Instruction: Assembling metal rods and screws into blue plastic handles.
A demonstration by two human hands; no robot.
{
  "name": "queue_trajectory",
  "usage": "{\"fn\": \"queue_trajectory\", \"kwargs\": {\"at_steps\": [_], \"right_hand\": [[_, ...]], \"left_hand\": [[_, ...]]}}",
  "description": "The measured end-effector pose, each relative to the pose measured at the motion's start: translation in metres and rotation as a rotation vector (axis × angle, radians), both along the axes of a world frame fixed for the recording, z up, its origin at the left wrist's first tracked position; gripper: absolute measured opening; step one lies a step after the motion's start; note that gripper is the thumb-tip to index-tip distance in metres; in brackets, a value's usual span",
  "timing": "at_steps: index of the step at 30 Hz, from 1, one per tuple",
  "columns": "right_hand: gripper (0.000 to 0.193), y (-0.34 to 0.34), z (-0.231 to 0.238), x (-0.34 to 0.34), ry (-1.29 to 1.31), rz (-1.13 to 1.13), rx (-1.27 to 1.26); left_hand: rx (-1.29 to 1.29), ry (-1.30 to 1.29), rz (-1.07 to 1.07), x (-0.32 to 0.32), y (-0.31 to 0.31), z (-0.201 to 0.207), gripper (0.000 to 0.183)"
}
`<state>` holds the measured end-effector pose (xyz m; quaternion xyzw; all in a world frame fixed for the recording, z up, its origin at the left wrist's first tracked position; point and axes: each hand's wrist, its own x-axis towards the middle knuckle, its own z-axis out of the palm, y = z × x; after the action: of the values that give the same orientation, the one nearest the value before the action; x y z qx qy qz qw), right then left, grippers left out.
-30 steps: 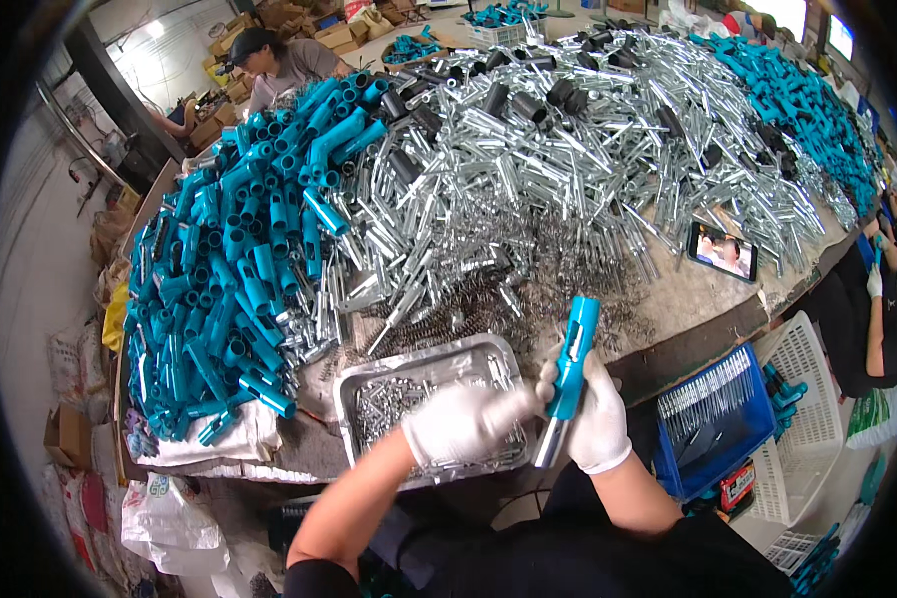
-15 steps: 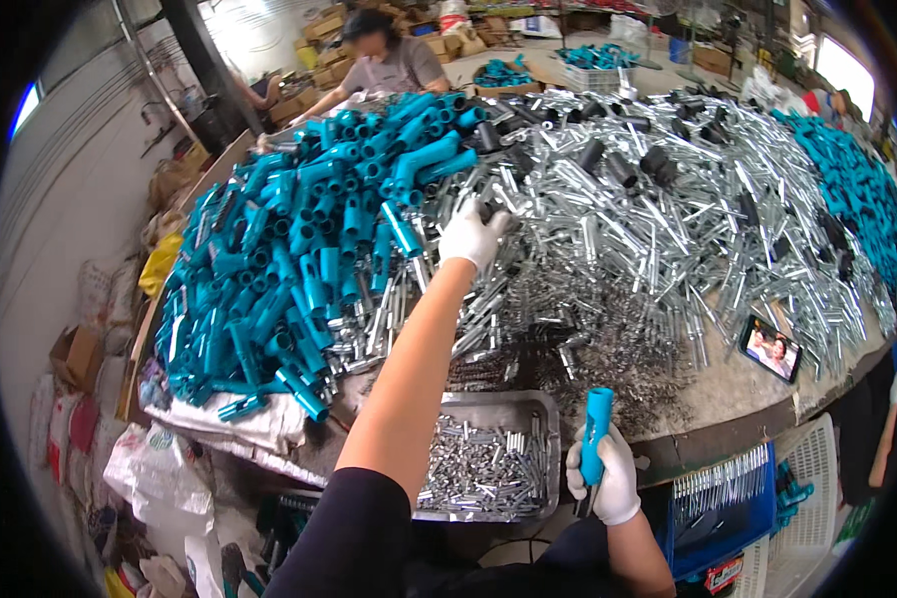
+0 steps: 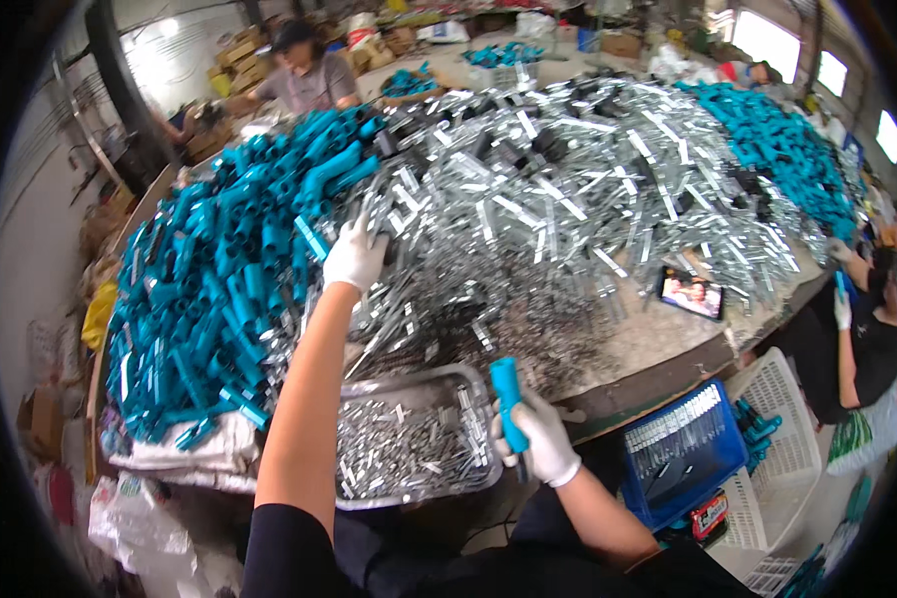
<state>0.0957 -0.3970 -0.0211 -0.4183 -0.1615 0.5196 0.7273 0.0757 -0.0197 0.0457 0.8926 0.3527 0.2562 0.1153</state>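
Teal tube (image 3: 508, 401) in right grip (image 3: 545, 439), top protruding.

A plain white wall (image 3: 48, 239) stands at nine o'clock, and a tall dark post (image 3: 120, 80) at ten o'clock. Three bright white four-sided windows (image 3: 765, 46) glow near two o'clock. Pale grey floor (image 3: 450, 64) shows at twelve o'clock.
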Motion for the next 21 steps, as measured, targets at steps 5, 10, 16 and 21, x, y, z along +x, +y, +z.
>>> {"fn": "queue_trajectory", "kwargs": {"at_steps": [5, 10, 16, 21], "right_hand": [[0.029, 0.001, -0.005, -0.004, -0.115, 0.022, -0.055], [0.029, -0.002, -0.003, 0.000, -0.026, -0.004, -0.014], [0.027, 0.003, -0.004, -0.001, -0.074, 0.033, -0.015], [0.029, 0.001, -0.007, 0.005, 0.060, 0.047, -0.045]], "left_hand": [[0.237, 0.358, 0.061, 0.026, -0.013, -0.033, 0.055], [0.376, 0.228, -0.119, 0.010, -0.024, -0.041, 0.030], [0.234, -0.049, -0.240, -0.063, -0.033, -0.029, 0.036], [-0.606, -0.461, -0.159, -0.122, -0.139, 0.017, 0.031]]}}
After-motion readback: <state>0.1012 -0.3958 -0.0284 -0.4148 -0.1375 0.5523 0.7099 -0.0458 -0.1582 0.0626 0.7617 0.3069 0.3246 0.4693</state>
